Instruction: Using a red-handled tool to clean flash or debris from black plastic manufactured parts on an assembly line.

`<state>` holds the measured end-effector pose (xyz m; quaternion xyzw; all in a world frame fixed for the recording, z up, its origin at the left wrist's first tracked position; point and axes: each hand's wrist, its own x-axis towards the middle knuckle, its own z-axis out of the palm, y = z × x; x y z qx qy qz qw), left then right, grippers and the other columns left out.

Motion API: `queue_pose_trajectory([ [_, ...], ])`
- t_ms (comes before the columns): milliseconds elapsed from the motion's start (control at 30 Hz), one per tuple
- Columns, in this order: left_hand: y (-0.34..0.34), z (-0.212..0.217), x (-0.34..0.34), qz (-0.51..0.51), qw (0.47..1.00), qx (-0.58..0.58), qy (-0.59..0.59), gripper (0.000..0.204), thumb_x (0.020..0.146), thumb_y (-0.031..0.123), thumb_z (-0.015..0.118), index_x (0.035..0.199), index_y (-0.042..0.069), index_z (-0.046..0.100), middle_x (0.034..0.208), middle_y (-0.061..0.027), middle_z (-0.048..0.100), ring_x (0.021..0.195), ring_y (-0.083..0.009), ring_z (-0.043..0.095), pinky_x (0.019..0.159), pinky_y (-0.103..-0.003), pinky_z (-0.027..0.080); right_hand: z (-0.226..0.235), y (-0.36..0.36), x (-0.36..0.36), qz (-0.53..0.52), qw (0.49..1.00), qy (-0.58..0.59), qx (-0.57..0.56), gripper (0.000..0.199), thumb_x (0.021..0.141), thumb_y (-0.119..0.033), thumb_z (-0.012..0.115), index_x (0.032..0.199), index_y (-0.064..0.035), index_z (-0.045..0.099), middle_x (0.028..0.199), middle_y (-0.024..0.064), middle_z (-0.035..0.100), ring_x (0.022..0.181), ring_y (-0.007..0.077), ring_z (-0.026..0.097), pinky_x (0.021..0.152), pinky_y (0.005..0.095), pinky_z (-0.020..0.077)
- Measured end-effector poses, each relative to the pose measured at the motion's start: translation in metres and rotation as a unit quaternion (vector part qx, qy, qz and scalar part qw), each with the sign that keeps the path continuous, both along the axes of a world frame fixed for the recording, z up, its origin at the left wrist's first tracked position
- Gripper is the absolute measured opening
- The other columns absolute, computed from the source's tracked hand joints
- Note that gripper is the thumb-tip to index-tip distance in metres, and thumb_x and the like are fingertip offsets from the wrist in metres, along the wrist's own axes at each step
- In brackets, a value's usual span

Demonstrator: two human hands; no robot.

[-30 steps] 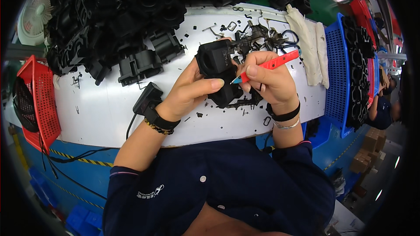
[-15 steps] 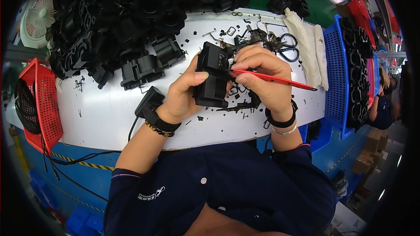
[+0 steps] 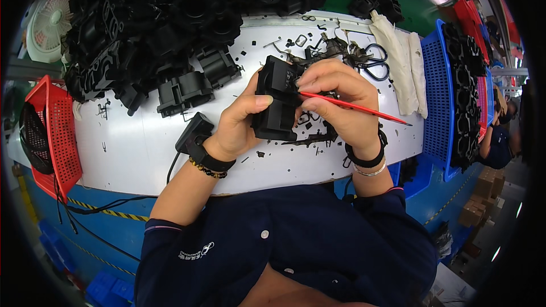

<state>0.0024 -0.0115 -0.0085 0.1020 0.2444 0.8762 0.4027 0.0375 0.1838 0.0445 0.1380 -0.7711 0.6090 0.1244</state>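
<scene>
A black moulded plastic housing [image 3: 275,118] is held up over the white table, tilted, with its openings partly in shadow. My left hand [image 3: 238,122] grips it from the left side, thumb across its front face. In my right hand [image 3: 346,94] a slim red hand tool [image 3: 358,107] is pinched between thumb and fingers, pointed toward the housing's right side. Its outer end is dark and narrow; its working end sits right by the housing, and the fingers partly hide it. Black scraps [image 3: 310,131] lie beneath the housing.
A large pile of black housings [image 3: 153,28] covers the table's far left. Dark-handled scissors [image 3: 376,62] and a white cloth [image 3: 398,62] lie at the far right. A red basket [image 3: 67,142] stands left, a blue crate [image 3: 437,102] right, and a small black device with a cable [image 3: 196,131] near my left wrist.
The red tool has rolled in my right fingers, showing a narrower side, and its outer end has dipped slightly. My right fingertips have shifted a little. The left hand and housing have hardly moved.
</scene>
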Motion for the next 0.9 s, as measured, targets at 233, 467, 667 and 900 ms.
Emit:
queue_pose_trajectory([
  [233,0.0,0.004,0.002,0.013,0.998,-0.051,-0.023,0.058,0.089,0.02,0.053,0.14,0.003,0.032,0.115,-0.0161,0.058,0.102,-0.0238,0.063,0.088,-0.038,0.054,0.004,-0.009,0.0,-0.026,0.979,0.129,0.155,0.022,0.07,-0.003,0.081,0.086,-0.0027,0.066,0.096,0.0092,0.071,0.089,0.0272,0.064,0.077,0.035,0.0523],
  [467,0.002,0.002,-0.002,-0.029,0.999,-0.007,0.043,0.06,0.087,0.021,0.055,0.14,0.003,0.033,0.117,-0.0166,0.059,0.1,-0.0214,0.061,0.087,-0.034,0.052,-0.003,0.0,-0.005,-0.177,0.93,0.232,0.223,0.022,0.073,0.005,0.076,0.089,-0.0001,0.062,0.096,0.0132,0.069,0.09,0.03,0.063,0.078,0.0361,0.0516],
  [667,0.005,0.009,0.002,0.01,0.989,-0.111,0.099,0.077,0.076,0.029,0.063,0.143,0.006,0.032,0.118,-0.0181,0.057,0.098,-0.0247,0.06,0.085,-0.036,0.051,-0.006,0.008,-0.006,-0.265,0.938,0.147,0.166,0.014,0.08,0.004,0.073,0.09,-0.0001,0.064,0.094,0.0099,0.068,0.091,0.0227,0.061,0.082,0.0297,0.0485],
  [900,0.006,0.017,0.003,0.021,0.995,-0.08,0.054,0.076,0.077,0.014,0.063,0.144,0.007,0.029,0.122,-0.0181,0.052,0.105,-0.0274,0.06,0.089,-0.04,0.052,0.005,0.0,0.006,-0.175,0.982,-0.072,-0.012,0.017,0.092,-0.009,0.066,0.106,-0.0012,0.071,0.083,0.0034,0.063,0.073,0.0092,0.055,0.068,0.0229,0.045],
])
